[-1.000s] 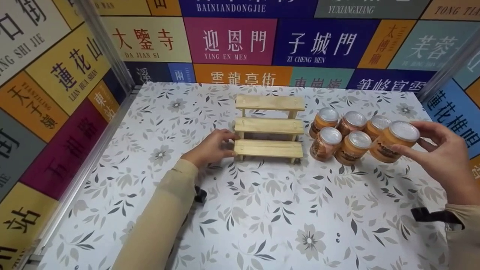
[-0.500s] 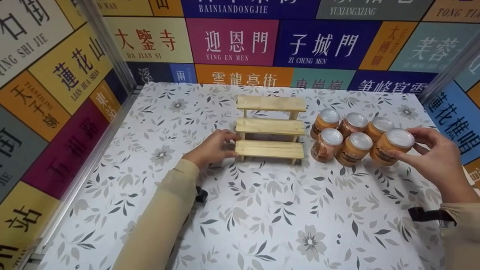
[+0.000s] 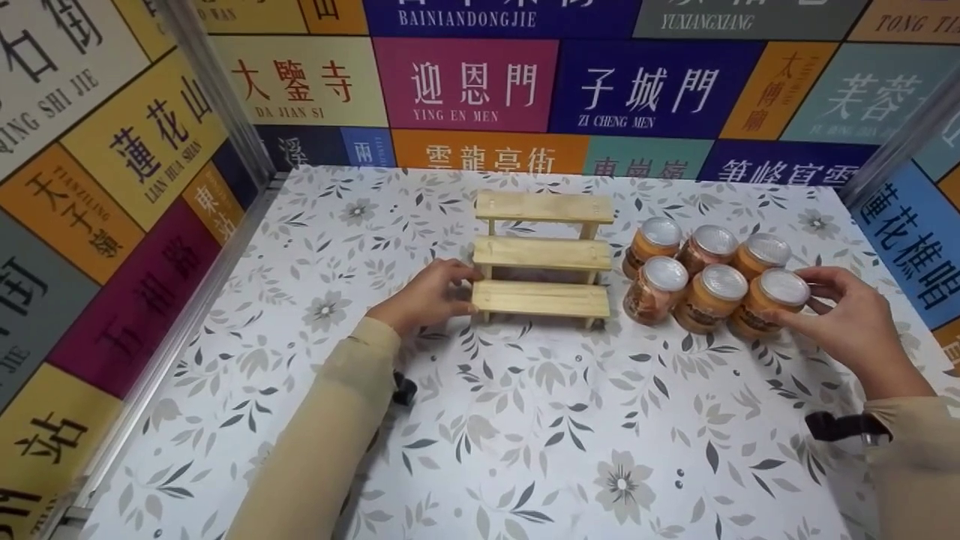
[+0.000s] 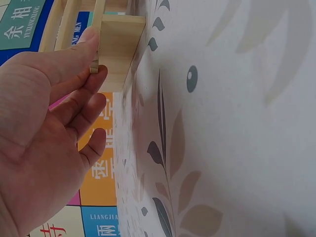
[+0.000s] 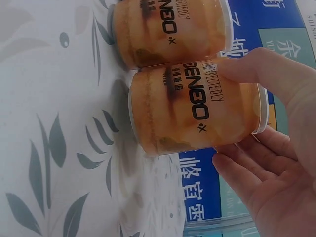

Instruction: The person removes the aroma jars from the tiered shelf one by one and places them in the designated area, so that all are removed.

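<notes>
A three-step wooden display stand [image 3: 541,255] is on the floral-covered table. My left hand [image 3: 427,296] pinches the left end of its lowest step; in the left wrist view the thumb [image 4: 69,60] and a fingertip meet at the edge of the board. To the right of the stand, several clear jars with orange contents and silver lids are grouped in two rows. The front-right jar [image 3: 765,304] is gripped by my right hand [image 3: 847,322], thumb in front and fingers behind. In the right wrist view this jar [image 5: 197,111] is against the neighbouring jar [image 5: 173,32].
Panels with Chinese lettering [image 3: 465,82] form the back and side walls. A metal frame post [image 3: 232,97] is at the back left corner. The patterned tablecloth [image 3: 525,435] spreads in front of the stand and the jars.
My right hand has lowered the jar and moved it left, up beside its neighbour in the front row. My left hand stays at the stand.
</notes>
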### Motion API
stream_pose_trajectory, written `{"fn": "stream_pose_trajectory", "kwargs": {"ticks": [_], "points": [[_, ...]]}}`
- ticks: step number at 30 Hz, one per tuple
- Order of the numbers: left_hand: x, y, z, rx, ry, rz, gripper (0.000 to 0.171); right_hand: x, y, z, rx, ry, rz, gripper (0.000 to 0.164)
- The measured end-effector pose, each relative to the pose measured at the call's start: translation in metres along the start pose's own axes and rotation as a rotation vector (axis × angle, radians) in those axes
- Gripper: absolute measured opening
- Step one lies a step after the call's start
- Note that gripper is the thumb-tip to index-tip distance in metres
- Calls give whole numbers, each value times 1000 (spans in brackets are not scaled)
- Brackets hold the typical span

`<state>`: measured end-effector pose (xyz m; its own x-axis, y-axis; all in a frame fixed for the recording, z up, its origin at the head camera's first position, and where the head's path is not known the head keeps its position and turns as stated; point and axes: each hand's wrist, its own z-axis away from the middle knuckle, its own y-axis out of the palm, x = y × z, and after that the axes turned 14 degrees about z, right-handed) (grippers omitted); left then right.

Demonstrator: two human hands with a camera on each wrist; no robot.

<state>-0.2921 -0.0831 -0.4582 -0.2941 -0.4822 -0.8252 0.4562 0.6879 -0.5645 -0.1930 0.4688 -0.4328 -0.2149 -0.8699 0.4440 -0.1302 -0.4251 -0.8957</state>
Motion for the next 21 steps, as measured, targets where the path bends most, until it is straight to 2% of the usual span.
{"fn": "stream_pose_trajectory", "kwargs": {"ticks": [3,8,14,17,21], "points": [[-1,1,-1,3,-1,5,57,-2,0,1,34,21,5,94],[-6,1,-1,10,-7,5,52,-4,-4,2,63,6,26,97],[-6,0,3,-22,-49,-32,51,1,-8,3,94,-2,-6,102],[-5,-2,7,-32,-55,-52,51,10,-7,4,68,-8,-40,97],[-10,-6,12,-20,-60,-46,53,26,-3,5,1,-99,-70,76]]}}
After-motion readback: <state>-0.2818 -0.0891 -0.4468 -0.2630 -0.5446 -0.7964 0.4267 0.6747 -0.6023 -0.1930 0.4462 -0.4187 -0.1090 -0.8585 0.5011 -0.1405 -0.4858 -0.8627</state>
